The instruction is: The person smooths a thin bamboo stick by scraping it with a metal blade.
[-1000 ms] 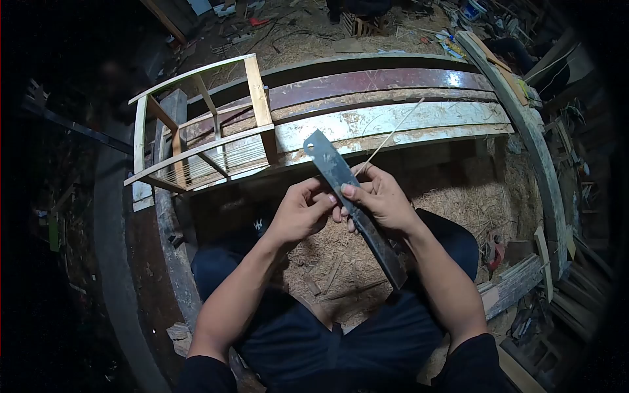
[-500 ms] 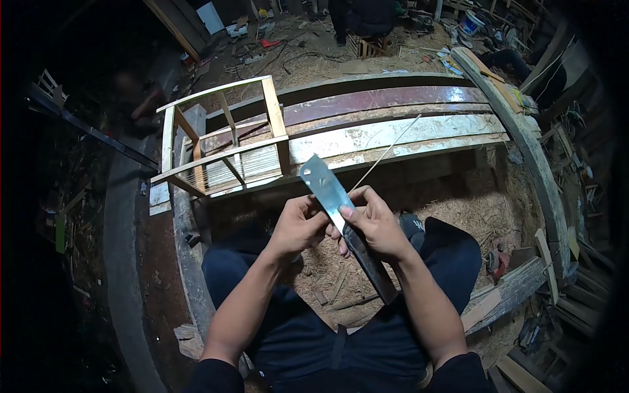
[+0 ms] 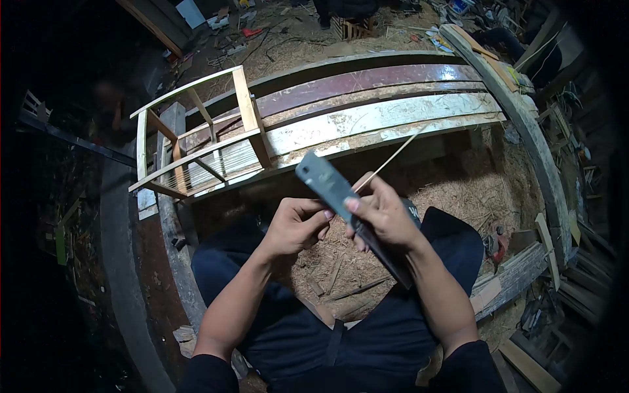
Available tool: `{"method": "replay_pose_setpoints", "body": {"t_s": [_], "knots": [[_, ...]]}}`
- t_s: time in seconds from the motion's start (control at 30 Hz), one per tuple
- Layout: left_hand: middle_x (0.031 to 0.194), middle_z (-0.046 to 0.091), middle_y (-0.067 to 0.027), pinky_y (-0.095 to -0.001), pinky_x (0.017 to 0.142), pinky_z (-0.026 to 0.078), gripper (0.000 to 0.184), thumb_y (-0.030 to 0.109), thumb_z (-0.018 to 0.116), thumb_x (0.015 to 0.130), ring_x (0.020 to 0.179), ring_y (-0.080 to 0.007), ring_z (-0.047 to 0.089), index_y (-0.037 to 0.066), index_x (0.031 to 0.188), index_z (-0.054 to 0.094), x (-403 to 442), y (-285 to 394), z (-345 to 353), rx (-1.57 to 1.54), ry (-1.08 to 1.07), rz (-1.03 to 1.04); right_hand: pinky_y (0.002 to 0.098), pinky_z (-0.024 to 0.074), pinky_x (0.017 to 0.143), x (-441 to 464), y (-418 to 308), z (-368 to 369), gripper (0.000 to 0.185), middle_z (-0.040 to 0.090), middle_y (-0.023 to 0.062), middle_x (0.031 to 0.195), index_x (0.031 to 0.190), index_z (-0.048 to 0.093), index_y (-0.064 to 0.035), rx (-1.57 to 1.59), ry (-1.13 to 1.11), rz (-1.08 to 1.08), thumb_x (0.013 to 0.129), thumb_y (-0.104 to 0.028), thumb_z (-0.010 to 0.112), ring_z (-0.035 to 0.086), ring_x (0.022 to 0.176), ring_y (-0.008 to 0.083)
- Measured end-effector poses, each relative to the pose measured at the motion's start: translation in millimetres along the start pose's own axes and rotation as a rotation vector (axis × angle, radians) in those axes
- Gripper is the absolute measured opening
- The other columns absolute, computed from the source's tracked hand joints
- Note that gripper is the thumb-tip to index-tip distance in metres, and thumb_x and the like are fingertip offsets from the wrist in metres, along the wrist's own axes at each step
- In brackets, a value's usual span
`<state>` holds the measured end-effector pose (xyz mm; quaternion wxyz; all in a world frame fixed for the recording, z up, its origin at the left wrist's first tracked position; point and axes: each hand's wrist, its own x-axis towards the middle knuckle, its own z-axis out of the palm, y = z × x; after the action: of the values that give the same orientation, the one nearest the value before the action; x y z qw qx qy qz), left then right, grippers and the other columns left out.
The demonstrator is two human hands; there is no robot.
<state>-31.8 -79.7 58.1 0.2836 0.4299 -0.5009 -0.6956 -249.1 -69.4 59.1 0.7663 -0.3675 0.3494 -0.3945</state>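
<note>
My right hand [image 3: 392,215] is closed around a knife [image 3: 325,183] with a broad flat blade and a dark handle, its thumb pressed on the blade. The blade tilts up toward the left, with a hole near its tip. A thin pale strip [image 3: 397,153] like split bamboo slants from the upper right down to my right fingers, where the knife and hand hide the rest. My left hand [image 3: 296,226] is pinched shut beside the blade's left edge. What sits between its fingertips is too small to make out.
A wooden frame [image 3: 252,134] with thin parallel strands stands on the left of a long plank bench [image 3: 386,121]. A heavy beam [image 3: 508,92] crosses its right end. Wood shavings [image 3: 314,262] cover the ground between my legs. Another person's legs [image 3: 350,8] show at the top.
My right hand and the knife have shifted slightly right, widening the gap from my left hand. The view has tilted down, so the bench and frame appear higher and further left.
</note>
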Motion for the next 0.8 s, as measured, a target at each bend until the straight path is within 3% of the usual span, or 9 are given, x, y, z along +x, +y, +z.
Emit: {"method": "replay_pose_setpoints", "body": {"t_s": [0.1,0.2,0.3,0.33,0.5,0.63,0.8], "knots": [[0.067,0.061,0.0011,-0.0211,0.046,0.035,0.014,0.009,0.06,0.097,0.054,-0.0024,0.049,-0.001,0.091,0.068,0,-2,10,-0.029,0.104,0.074,0.0288,0.0487,0.037,3,7,13,0.028,0.065,0.0168,0.068,0.11,0.038,-0.0031,0.071,-0.035,0.01,0.1,-0.015,0.06,0.06,0.042,0.0189],[0.072,0.064,0.0011,-0.021,0.05,0.038,0.011,0.006,0.064,0.093,0.059,-0.0022,0.053,-0.002,0.098,0.069,5,3,1,0.036,0.033,-0.027,0.0291,0.0503,0.04,10,6,-3,0.028,0.066,0.0174,0.07,0.109,0.035,-0.0032,0.044,-0.037,0.002,0.101,-0.015,0.058,0.061,0.044,0.0184],[0.065,0.061,0.0001,-0.0207,0.047,0.038,0.01,0.008,0.065,0.093,0.052,-0.0048,0.051,-0.001,0.096,0.069,8,-4,-1,0.041,0.075,0.041,0.0295,0.0503,0.04,11,12,3,0.029,0.066,0.0173,0.07,0.11,0.035,-0.0022,0.027,-0.054,0.016,0.101,-0.015,0.059,0.061,0.044,0.0188],[0.069,0.063,0.0012,-0.0214,0.046,0.036,0.014,0.006,0.063,0.095,0.055,-0.0018,0.051,-0.002,0.101,0.072,8,-5,-1,0.049,0.048,0.119,0.0299,0.0505,0.04,9,9,7,0.03,0.066,0.0172,0.069,0.11,0.036,-0.0013,0.041,-0.066,0.017,0.1,-0.016,0.06,0.061,0.044,0.0189],[0.06,0.06,0.0007,-0.0215,0.041,0.034,0.016,0.008,0.063,0.096,0.047,-0.0025,0.047,-0.004,0.094,0.074,7,4,0,0.078,0.084,0.018,0.0297,0.0501,0.039,10,-2,-10,0.03,0.065,0.0167,0.069,0.11,0.037,-0.0004,0.038,0.061,-0.034,0.1,-0.017,0.06,0.062,0.045,0.0194],[0.059,0.059,0.001,-0.0216,0.042,0.035,0.018,0.012,0.067,0.096,0.048,-0.0027,0.048,-0.004,0.097,0.075,8,-11,-7,0.081,0.028,0.068,0.0287,0.0481,0.038,5,11,10,0.031,0.066,0.0165,0.069,0.109,0.036,-0.001,0.048,-0.045,0.03,0.1,-0.017,0.061,0.061,0.044,0.0182],[0.061,0.059,0.0012,-0.0218,0.045,0.035,0.019,0.012,0.068,0.096,0.05,-0.0026,0.047,-0.004,0.105,0.075,0,14,3,0.077,0.09,-0.023,0.0289,0.0504,0.04,7,-2,-15,0.031,0.065,0.0178,0.07,0.11,0.038,0.0008,-0.011,0.078,-0.033,0.1,-0.017,0.061,0.062,0.045,0.0184]]}}
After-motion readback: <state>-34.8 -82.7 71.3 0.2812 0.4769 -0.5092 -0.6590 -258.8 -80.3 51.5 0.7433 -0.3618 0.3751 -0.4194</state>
